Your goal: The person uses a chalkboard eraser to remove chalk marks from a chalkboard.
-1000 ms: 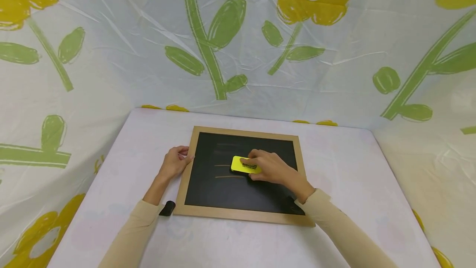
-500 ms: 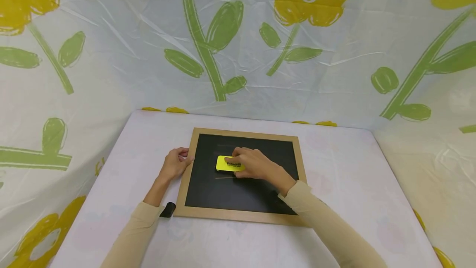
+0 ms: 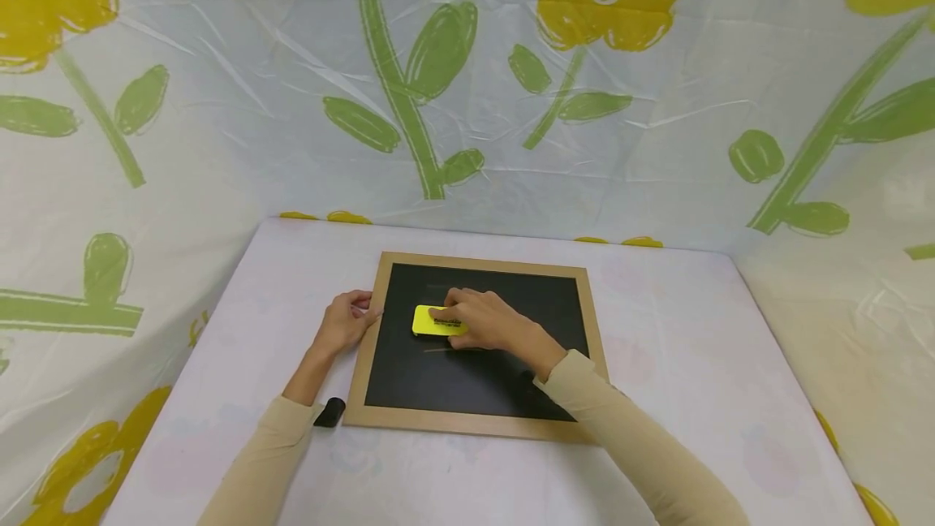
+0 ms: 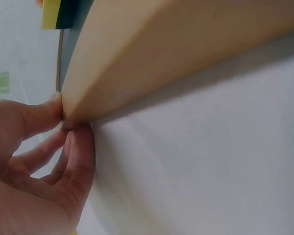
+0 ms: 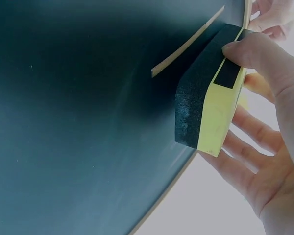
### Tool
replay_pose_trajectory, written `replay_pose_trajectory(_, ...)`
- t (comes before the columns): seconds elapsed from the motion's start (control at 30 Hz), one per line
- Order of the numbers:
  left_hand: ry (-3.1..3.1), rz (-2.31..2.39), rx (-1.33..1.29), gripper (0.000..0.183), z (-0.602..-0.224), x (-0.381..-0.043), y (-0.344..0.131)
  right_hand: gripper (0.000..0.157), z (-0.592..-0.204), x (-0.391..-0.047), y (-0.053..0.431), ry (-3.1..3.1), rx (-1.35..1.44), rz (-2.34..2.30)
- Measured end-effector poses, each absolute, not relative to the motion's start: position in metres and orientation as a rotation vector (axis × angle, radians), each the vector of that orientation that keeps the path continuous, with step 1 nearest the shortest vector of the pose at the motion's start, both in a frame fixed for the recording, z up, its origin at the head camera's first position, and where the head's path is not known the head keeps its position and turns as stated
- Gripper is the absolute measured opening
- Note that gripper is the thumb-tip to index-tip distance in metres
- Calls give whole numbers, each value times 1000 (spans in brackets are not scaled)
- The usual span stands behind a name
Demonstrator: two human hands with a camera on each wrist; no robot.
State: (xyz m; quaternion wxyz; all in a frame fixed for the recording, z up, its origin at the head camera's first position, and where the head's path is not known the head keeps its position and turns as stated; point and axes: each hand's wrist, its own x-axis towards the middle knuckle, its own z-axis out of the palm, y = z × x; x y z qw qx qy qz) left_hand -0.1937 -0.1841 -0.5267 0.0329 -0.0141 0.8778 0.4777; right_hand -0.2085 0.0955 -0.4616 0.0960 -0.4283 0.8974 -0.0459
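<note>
A wood-framed chalkboard [image 3: 438, 384] lies on the table. My right hand [image 3: 491, 321] grips a yellow eraser [image 3: 426, 320] with a black felt underside, thumb on one side and fingers on the other. The felt faces the board left of its middle. Just below it runs a short orange chalk line [image 3: 436, 350], which also shows beside the felt in the right wrist view. With thumb and fingertips, my left hand [image 3: 345, 321] pinches the left edge of the wooden frame [image 4: 117, 63]; the thumb sits above and the fingers lower at the side.
A small black object [image 3: 330, 412] rests by the left sleeve, near the board's lower left corner. The white tablecloth [image 3: 679, 331] extends around the board, and a flower-printed sheet [image 3: 292, 39] rises behind and at the sides.
My right hand has slid the eraser leftward across the board. The upper of two orange chalk lines no longer shows. The left hand stays at the frame.
</note>
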Motion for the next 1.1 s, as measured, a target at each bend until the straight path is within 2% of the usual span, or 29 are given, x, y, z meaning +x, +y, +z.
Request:
replay_pose_trajectory(0.8,2691,1470,-61,40,-528,-194,-187,58,-455,-196,172,2747,-1183,-139)
replay_pose_trajectory(1.1,2702,1462,-53,39,-524,-193,-185,60,-454,-189,185,2780,-1104,-216)
